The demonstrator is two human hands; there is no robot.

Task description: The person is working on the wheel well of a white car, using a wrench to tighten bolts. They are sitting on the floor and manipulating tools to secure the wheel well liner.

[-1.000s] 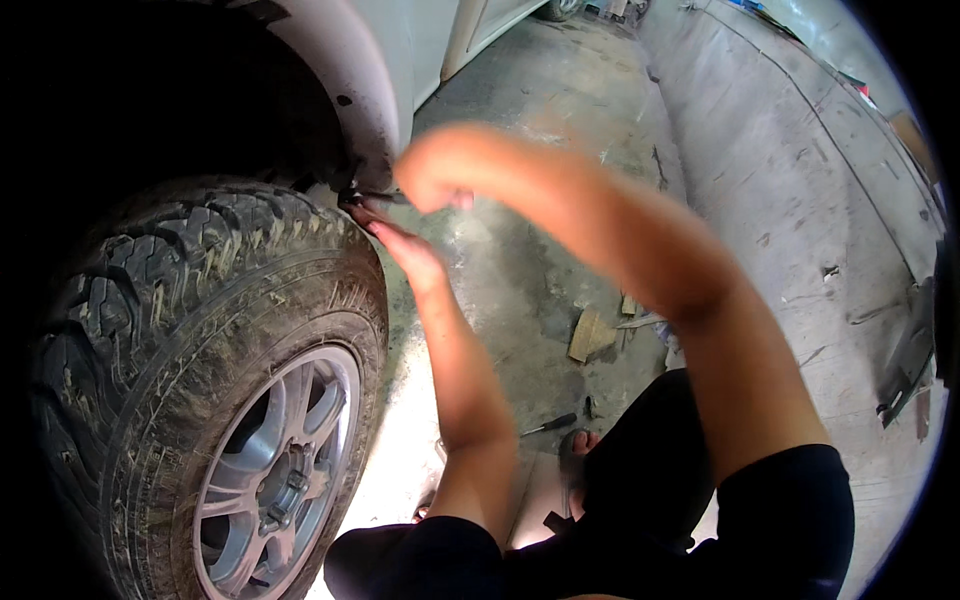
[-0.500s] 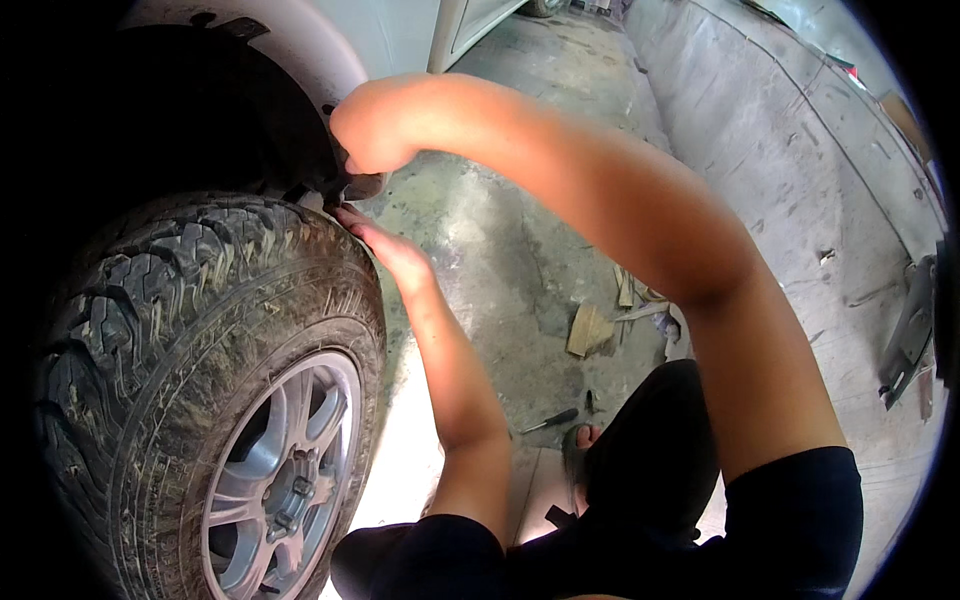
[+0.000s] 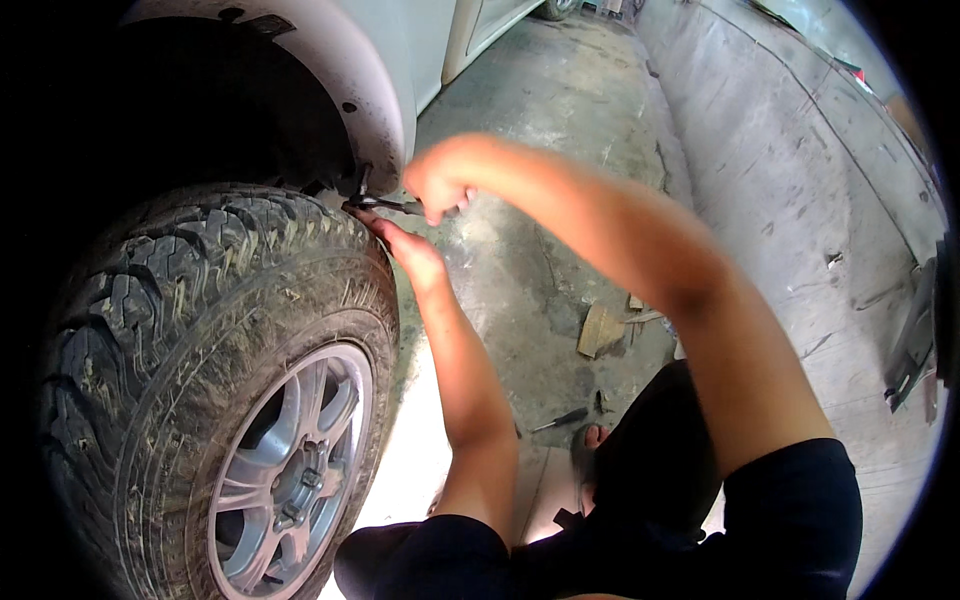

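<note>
Hands: both are raised to the gap between tyre and wheel arch, close together, almost touching.
Right hand point(image 3: 437, 187): clenched around the handle of a dark metal tool point(image 3: 385, 204); arm is stretched in from the lower right across the frame.
Left hand point(image 3: 405, 250): laid on the top of the tyre just below the tool, fingers point(image 3: 368, 224) extended toward the tool's tip; whether anything is gripped cannot be told.
Tool: held roughly level, its tip pushed in at the lower edge of the wheel arch, right above the tyre tread; its exact kind cannot be told, tip is partly lost in shadow.
Tyre point(image 3: 190, 300): large, knobby tread, muddy, seen at left; mounted on a silver spoked rim point(image 3: 290, 470) with lug nuts visible.
Wheel arch point(image 3: 375, 110): white body panel curved over the tyre; inner well is dark.
Floor point(image 3: 560, 140): bare stained concrete, running up to a low concrete wall at right.
Wood scrap point(image 3: 600, 330): small flat piece lying on the floor, well apart from the hands, near the right elbow.
Screwdriver-like item point(image 3: 560, 420): thin dark piece lying on the floor by the left forearm, untouched.
Clothing: dark short sleeves point(image 3: 790, 510) and dark trousers are seen at the lower edge.
Metal parts point(image 3: 912, 340): dark pieces leaned at the far right rim, blurred.
</note>
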